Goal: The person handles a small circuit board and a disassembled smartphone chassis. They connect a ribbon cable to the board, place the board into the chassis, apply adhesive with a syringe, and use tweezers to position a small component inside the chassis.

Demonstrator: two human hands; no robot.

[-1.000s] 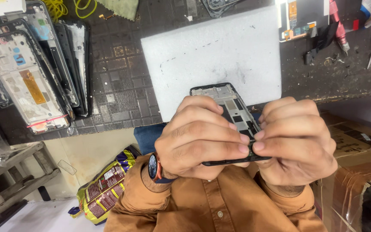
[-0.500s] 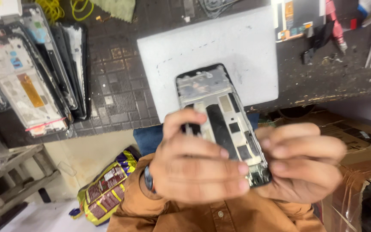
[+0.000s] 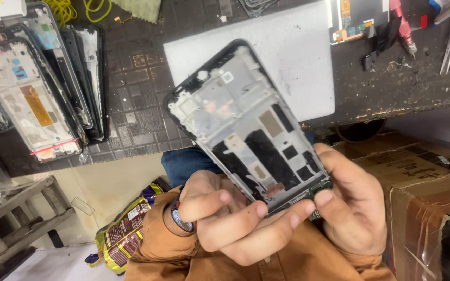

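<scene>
Clutter rings the hands: a stack of phone frames (image 3: 37, 99) lies well off beyond the left hand (image 3: 225, 221), a white mat (image 3: 298, 57) sits on the bench past both, and a cardboard box (image 3: 428, 198) stands just beside the right hand (image 3: 352, 208). Both hands grasp the lower end of a stripped phone frame (image 3: 248, 122), tilted up, covering part of the mat.
</scene>
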